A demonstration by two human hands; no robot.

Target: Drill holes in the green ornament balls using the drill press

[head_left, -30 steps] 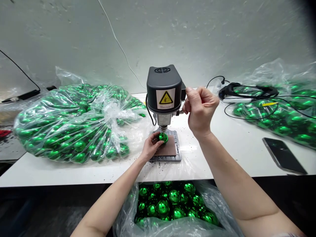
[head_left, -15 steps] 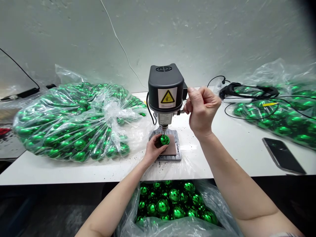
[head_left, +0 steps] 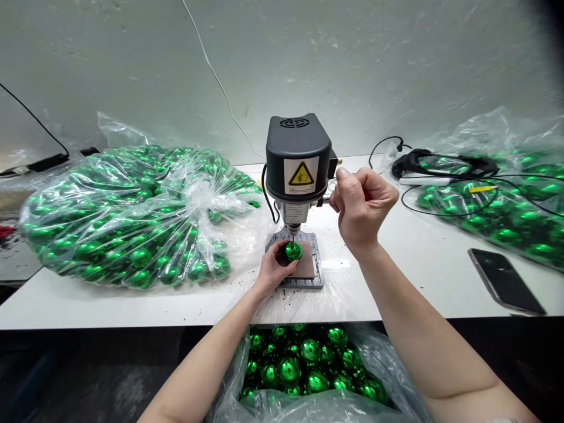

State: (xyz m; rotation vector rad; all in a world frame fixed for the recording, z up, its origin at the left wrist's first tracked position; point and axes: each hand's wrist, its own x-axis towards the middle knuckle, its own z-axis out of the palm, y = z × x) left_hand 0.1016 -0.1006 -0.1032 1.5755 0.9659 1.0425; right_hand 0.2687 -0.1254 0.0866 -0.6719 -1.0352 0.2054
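Note:
My left hand (head_left: 274, 267) pinches a shiny green ball (head_left: 293, 251) between thumb and fingers. The ball sits over a brown pad (head_left: 307, 264) on the grey base (head_left: 318, 276) of a small bench drill press (head_left: 297, 155). A thin drill bit (head_left: 293, 235) under the chuck comes down to the top of the ball; whether it has entered cannot be made out. Closed in a fist, my right hand (head_left: 363, 205) grips the drill press lever (head_left: 324, 201), whose end is hidden in the fingers.
A big clear bag of green balls (head_left: 127, 217) covers the table's left. Another bag (head_left: 520, 217) lies at the right, with black straps (head_left: 449, 161) and cables over it. A phone (head_left: 506, 281) rests near the front edge. Below, an open plastic-lined container (head_left: 388, 352) holds several balls.
The green ball came from close under the chuck down toward the pad, with my left hand around it. My right hand sank slightly with the lever. The view shifted a little.

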